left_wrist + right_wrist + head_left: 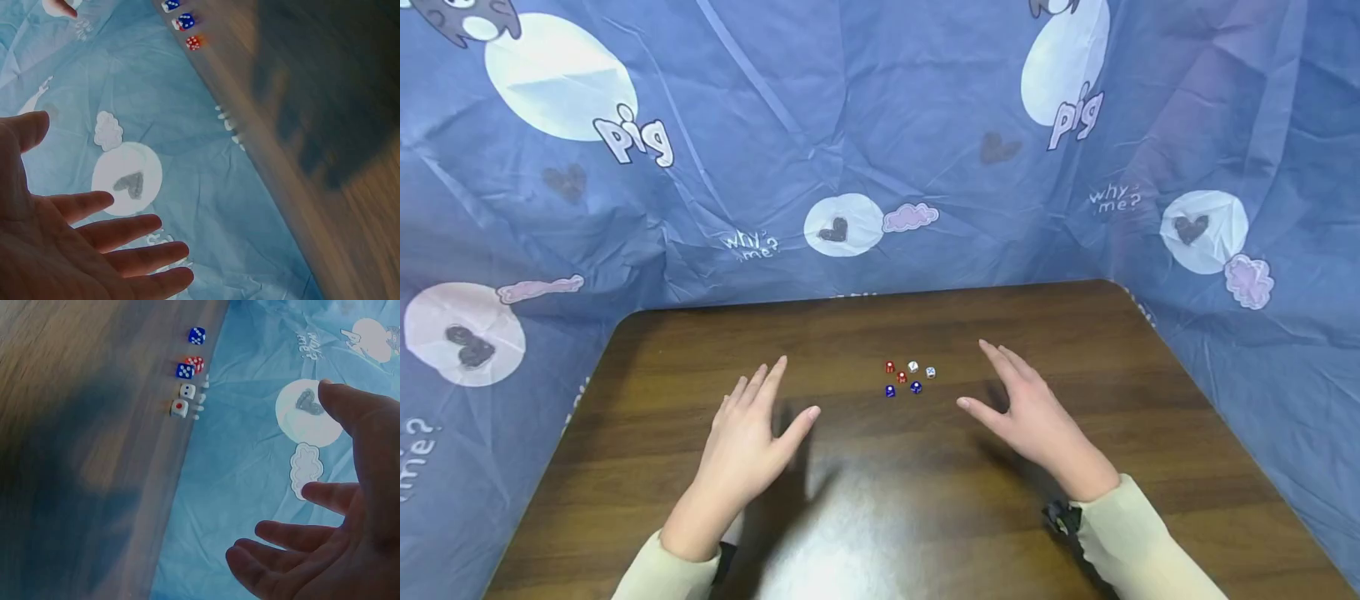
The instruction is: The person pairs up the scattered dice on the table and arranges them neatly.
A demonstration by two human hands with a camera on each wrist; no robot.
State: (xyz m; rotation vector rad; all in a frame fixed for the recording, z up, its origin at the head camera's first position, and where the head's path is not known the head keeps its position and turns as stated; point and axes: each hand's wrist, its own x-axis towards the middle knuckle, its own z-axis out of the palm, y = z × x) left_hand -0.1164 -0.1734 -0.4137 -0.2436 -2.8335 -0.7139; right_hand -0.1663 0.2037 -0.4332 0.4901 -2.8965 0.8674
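Observation:
Several small dice lie in a loose cluster near the middle of the table in the head view. Two are red, a left red die (pixel 890 367) and a red die (pixel 902 377) just below it. A white die (pixel 913 367) and another white die (pixel 931 372) sit to the right. In front are a blue die (pixel 890 391) and a second blue die (pixel 916 387). To the left of the dice my left hand (pixel 741 442) hovers with fingers spread and straight, holding nothing. On the other side my right hand (pixel 1033 412) is held likewise, thumb apart, palm bare in its wrist view.
The dice rest on a brown wood-grain table (pixel 880 517) with rounded far corners. Behind it and along both sides hangs a blue cloth (pixel 880 125) with printed hearts and words. Dark bands (pixel 1063 518) show at the cuffs of the light sleeves (pixel 1138 542).

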